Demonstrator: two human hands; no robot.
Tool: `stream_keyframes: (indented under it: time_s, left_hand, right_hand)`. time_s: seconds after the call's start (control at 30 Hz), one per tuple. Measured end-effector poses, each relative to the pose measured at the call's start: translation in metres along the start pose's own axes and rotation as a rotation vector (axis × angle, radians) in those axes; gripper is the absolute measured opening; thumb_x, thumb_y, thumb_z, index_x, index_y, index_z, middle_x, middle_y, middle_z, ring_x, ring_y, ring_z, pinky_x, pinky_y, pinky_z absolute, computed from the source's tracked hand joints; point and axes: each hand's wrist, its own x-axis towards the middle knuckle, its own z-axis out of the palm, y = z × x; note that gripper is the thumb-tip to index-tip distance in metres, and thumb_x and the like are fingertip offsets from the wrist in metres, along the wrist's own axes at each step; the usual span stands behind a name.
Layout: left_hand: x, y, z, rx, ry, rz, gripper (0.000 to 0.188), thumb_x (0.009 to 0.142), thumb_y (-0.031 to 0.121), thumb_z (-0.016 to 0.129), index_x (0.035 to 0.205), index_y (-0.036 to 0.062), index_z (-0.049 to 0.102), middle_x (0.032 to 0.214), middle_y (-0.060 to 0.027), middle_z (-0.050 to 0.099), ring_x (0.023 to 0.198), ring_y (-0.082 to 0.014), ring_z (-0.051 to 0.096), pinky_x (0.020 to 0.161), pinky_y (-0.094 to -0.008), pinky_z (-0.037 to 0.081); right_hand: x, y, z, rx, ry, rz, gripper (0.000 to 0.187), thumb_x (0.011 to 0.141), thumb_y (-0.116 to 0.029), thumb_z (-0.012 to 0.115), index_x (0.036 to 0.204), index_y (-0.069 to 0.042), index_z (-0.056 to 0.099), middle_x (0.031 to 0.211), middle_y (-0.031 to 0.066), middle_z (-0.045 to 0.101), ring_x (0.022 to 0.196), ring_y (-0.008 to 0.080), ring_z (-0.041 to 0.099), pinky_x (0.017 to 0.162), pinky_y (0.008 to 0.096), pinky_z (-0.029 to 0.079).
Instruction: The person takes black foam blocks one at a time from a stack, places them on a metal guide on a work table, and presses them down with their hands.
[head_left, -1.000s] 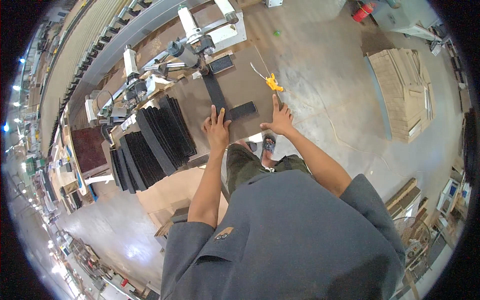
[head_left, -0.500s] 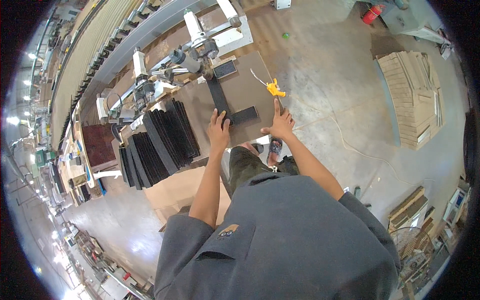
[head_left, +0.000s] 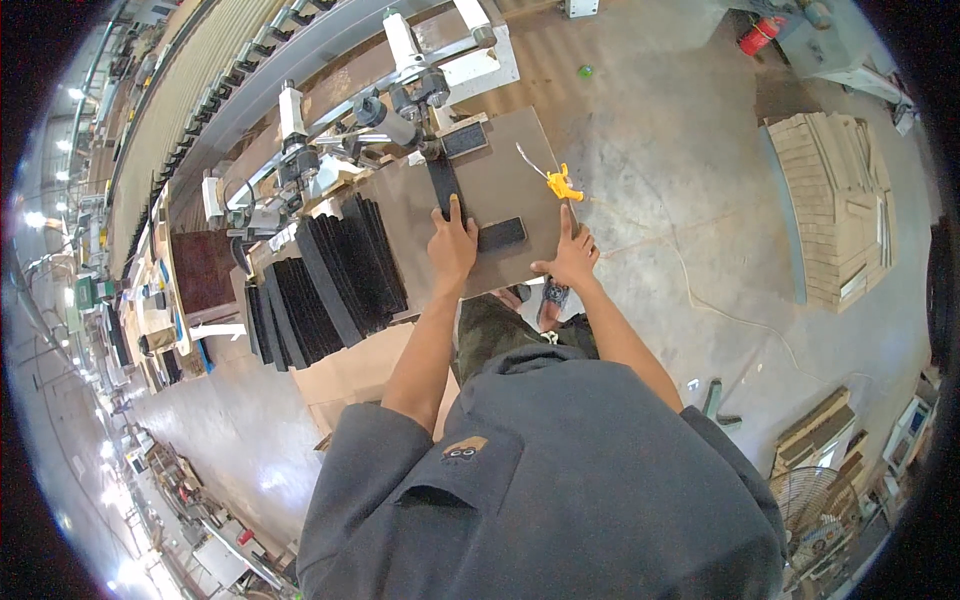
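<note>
A long black strip [head_left: 443, 179] lies on a brown board [head_left: 517, 150], its far end under a grey cylindrical machine head [head_left: 390, 122]. My left hand [head_left: 454, 245] straddles the strip's near end, index finger stretched along the top, thumb and other fingers at its sides. Just right of that hand rests a short black block [head_left: 501, 235]. At the board's right edge is my right hand [head_left: 573, 256], thumb and index finger spread, holding nothing. Beyond its fingertip lies a yellow air blow gun [head_left: 564, 183] with a thin nozzle.
Several black strips [head_left: 335, 280] are stacked left of the board. Another black piece [head_left: 464, 140] sits by the machine head. More white-and-grey heads [head_left: 293, 130] line a rail. A pale hose [head_left: 690, 285] crosses the floor toward a pallet of brown panels [head_left: 830, 210].
My left hand has shifted forward along the strip, and the strip has slid farther under the machine head. The right hand stays by the board's edge. The whole view has shifted slightly.
</note>
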Motion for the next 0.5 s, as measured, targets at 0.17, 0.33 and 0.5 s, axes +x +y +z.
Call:
stream_keyframes:
  time_s: [0.17, 0.33, 0.5]
  left_hand:
    - [0.002, -0.007, 0.0, -0.023, -0.006, 0.0, 0.061, 0.108, 0.036, 0.065, 0.164, 0.0169, 0.053, 0.149, -0.0306, 0.057, 0.088, -0.048, 0.078, 0.073, -0.0541, 0.065]
    - [0.003, -0.003, -0.013, -0.077, -0.027, -0.068, 0.06, 0.107, 0.039, 0.065, 0.164, 0.0229, 0.054, 0.152, -0.0256, 0.056, 0.094, -0.05, 0.077, 0.077, -0.0576, 0.065]
    - [-0.01, -0.034, -0.038, -0.149, 0.015, -0.106, 0.061, 0.098, 0.034, 0.073, 0.156, 0.0183, 0.062, 0.145, -0.0199, 0.061, 0.095, -0.0439, 0.078, 0.08, -0.0545, 0.064]
  right_hand:
    - [0.001, -0.002, 0.0, 0.071, -0.013, -0.003, 0.164, 0.064, -0.058, 0.102, 0.179, -0.039, -0.014, 0.171, 0.0393, 0.025, 0.157, 0.0565, 0.031, 0.121, 0.0723, 0.027]
    - [0.004, -0.002, -0.003, 0.069, -0.039, 0.009, 0.164, 0.064, -0.057, 0.104, 0.179, -0.039, -0.012, 0.174, 0.0406, 0.021, 0.16, 0.0565, 0.029, 0.124, 0.0712, 0.026]
    - [0.0, -0.006, -0.005, 0.099, -0.056, 0.03, 0.165, 0.063, -0.053, 0.105, 0.179, -0.041, -0.012, 0.174, 0.0404, 0.02, 0.162, 0.0552, 0.024, 0.126, 0.0708, 0.023]
